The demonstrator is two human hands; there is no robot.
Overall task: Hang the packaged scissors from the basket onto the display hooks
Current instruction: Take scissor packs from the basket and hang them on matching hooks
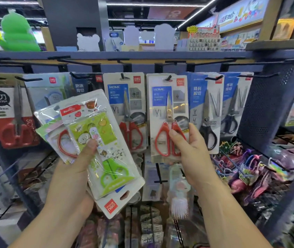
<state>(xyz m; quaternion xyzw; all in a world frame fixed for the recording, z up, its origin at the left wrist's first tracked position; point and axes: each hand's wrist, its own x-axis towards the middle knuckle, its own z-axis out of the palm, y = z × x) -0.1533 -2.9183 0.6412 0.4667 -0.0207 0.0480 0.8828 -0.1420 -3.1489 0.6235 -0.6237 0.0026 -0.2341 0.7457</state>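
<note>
**Red-handled "HOME" pack at the hook, a fan of packs in the other hand**

The right hand (191, 149) pinched the lower end of a scissors pack (167, 104), thumb on the red handles and fingers curled behind the card. Its card read "HOME" on a blue panel with a red deli logo in the top corner. The tip of a black display hook (168, 78) showed through the hang hole. A matching "HOME" pack (124, 104) hung just beside it.

The left hand (78, 169) gripped several fanned packs. In front was a cartoon-printed pack (98, 140) holding green-handled scissors in a clear blister. Behind it were a red-handled pack (62, 140) and a white card (114, 203) with its deli logo upside down.

Farther left hung a card (4, 111) marked "剪刀" and "210mm".
</note>
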